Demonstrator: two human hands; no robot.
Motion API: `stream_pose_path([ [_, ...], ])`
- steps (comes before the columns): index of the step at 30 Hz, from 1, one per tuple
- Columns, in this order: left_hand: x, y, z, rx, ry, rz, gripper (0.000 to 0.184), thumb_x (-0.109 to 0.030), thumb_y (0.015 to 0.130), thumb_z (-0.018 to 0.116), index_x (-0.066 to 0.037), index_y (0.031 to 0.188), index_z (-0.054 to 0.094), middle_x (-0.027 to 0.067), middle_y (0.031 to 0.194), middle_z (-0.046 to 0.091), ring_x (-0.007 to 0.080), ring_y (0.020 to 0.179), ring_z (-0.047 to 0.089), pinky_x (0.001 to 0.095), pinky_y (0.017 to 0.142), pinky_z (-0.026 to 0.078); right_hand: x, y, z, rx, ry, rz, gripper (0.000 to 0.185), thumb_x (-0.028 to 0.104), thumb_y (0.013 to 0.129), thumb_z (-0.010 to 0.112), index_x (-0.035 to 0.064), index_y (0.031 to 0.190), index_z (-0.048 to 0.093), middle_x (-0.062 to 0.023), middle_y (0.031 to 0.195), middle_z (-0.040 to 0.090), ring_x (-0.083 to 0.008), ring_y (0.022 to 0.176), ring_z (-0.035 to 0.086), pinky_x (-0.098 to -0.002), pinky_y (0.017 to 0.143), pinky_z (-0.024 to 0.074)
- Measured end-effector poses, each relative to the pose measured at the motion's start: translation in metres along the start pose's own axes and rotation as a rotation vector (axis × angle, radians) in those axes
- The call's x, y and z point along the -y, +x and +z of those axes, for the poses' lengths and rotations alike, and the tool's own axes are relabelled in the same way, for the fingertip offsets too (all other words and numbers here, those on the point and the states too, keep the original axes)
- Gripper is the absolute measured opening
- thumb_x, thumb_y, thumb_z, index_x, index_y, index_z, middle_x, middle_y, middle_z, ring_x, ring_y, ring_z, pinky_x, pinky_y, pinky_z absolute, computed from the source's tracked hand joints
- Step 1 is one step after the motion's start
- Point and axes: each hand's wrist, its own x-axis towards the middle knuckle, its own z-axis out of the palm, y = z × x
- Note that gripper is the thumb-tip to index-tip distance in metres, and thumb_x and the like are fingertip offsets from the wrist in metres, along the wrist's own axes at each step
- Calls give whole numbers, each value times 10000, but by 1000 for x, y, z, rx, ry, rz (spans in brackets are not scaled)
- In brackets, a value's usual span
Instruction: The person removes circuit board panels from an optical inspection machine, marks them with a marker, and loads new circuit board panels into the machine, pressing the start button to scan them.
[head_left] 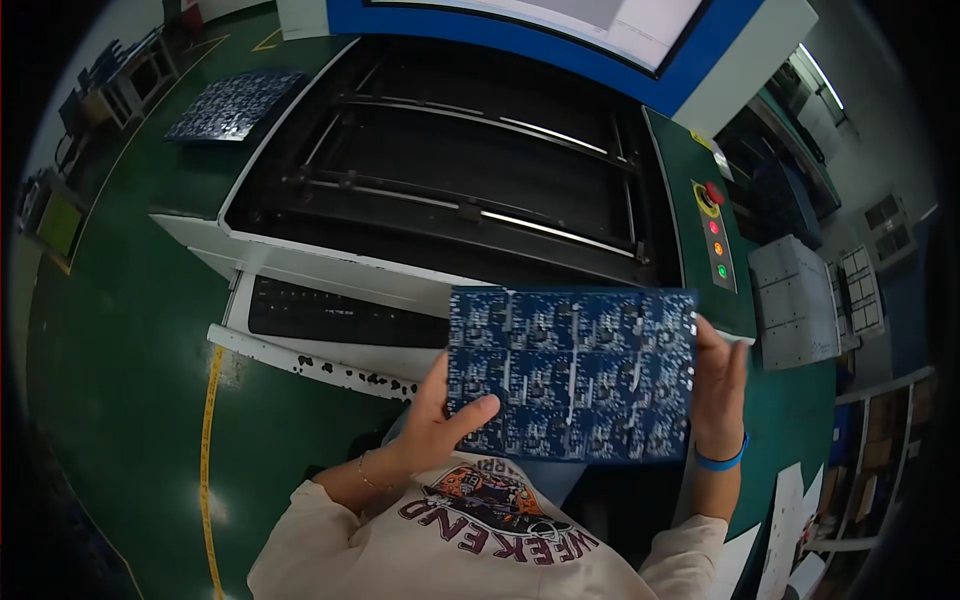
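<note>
A blue circuit board panel (572,375), covered in small parts in a repeated pattern, is held up in front of my body. My left hand (440,415) grips its lower left edge, with the thumb over the front face. At the right edge, my right hand (718,385) holds the panel from the side, its fingers partly hidden behind it. Beyond the panel lies the machine's open dark bed (470,150) with metal rails across it. Another board panel (238,104) rests on the machine's left side.
A keyboard (330,312) sits on a pull-out shelf below the machine's front edge. On the right are a red knob and lit buttons (715,228). A screen (600,25) stands behind. Light panels (795,300) and a shelf rack (880,440) are farther right.
</note>
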Motion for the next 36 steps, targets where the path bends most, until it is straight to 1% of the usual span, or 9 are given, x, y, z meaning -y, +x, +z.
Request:
stream_pose_path([
  [2, -14, -3, -10, -78, 68, 79, 572, -55, 948, 561, 0, 1440, 275, 103, 1271, 550, 150, 1132, 566, 318, 961, 488, 5, 20, 6, 161, -199, 122, 463, 111, 905, 675, -69, 1302, 518, -67, 1041, 686, -50, 866, 599, -203, 765, 476],
  [4, -21, -7, -22, -116, 105, 114, 537, -79, 959, 553, 2, 1419, 287, 116, 1292, 534, 159, 1160, 547, 336, 981, 477, 6, 50, 16, 156, -215, 191, 425, 27, 866, 696, -71, 1254, 551, -55, 951, 703, -36, 795, 594, -193, 721, 480],
  [7, -15, -3, -55, 72, -255, 188, 484, -193, 996, 503, -14, 1400, 306, 160, 1215, 577, 158, 943, 628, 301, 800, 492, -6, 105, 9, 160, -150, 123, 372, 93, 885, 685, -56, 1211, 583, -78, 972, 715, -68, 805, 662, -209, 751, 521],
  [8, -11, 2, -57, -91, -73, 240, 375, -234, 999, 505, -24, 1302, 435, 123, 986, 652, 146, 764, 626, 288, 671, 463, -3, 121, 22, 41, -132, 165, 358, 125, 896, 673, -39, 1204, 592, -69, 970, 714, -96, 779, 683, -222, 722, 548],
  [9, -5, 2, -68, -91, -73, 249, 375, -234, 999, 505, -24, 1302, 435, 123, 986, 652, 146, 764, 626, 288, 671, 463, -5, 139, 22, 17, -99, 189, 353, 133, 898, 671, -32, 1200, 596, -67, 979, 712, -98, 778, 686, -223, 705, 556],
  [12, -4, 3, -82, -198, 817, 97, 275, -293, 980, 551, -44, 889, 624, 67, 698, 624, 181, 629, 599, 329, 564, 451, -29, 197, 10, 26, -115, 227, 289, 174, 907, 676, 6, 1137, 624, -36, 953, 700, -75, 758, 666, -206, 664, 536],
  [16, 31, 4, -102, -178, 1539, 163, 197, -223, 934, 581, -68, 821, 626, 87, 720, 634, 279, 689, 636, 388, 619, 510, -56, 239, 11, -114, -207, 304, 183, 218, 910, 691, 82, 1021, 640, -2, 879, 673, -91, 763, 614, -244, 732, 475],
  [24, 35, 8, -103, -91, 1533, 196, 231, -241, 936, 581, -69, 791, 634, 89, 728, 643, 274, 693, 643, 388, 633, 519, -86, 258, -4, -148, -226, 401, 701, 228, 841, 771, -48, 1366, 398, -76, 989, 667, -176, 853, 637, -360, 849, 457],
  [36, 36, 8, -102, -88, 1526, 194, 242, -250, 946, 569, -76, 788, 629, 87, 711, 640, 270, 691, 643, 383, 643, 524, -70, 279, 75, -158, -394, 431, 484, 167, 841, 770, 18, 1213, 500, -64, 933, 639, -141, 798, 612, -297, 748, 506],
])
